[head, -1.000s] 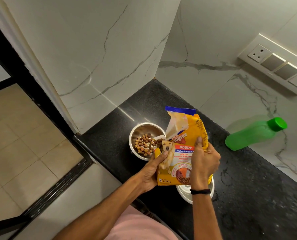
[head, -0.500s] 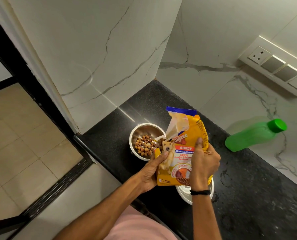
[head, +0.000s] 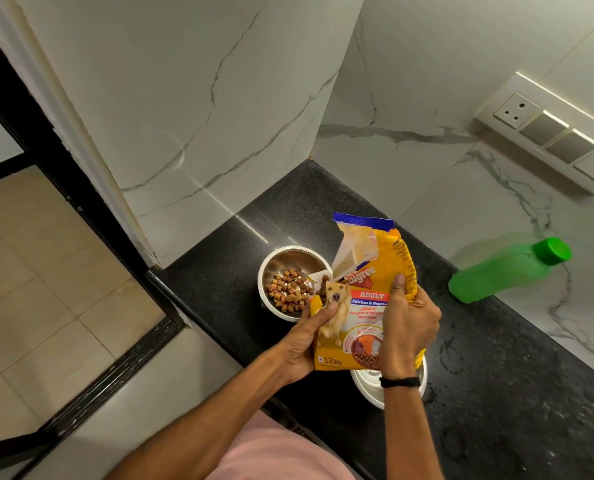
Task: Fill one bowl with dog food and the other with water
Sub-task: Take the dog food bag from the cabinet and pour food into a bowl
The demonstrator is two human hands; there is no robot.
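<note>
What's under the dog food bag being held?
A second bowl sits on the counter below the dog food bag, only its near rim showing. The bag and the right hand cover its inside, so its contents cannot be seen.

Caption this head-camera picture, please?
Left hand and right hand hold a yellow dog-food bag at a round steel bowl of kibble.

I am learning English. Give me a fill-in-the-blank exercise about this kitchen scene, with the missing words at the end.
1. The kibble lies in the steel bowl, on the ____ side of the bag.
2. The capped bottle on the black counter is ____ in colour.
3. The left hand and the right hand both hold the ____.

Missing words: left, green, bag.
</note>
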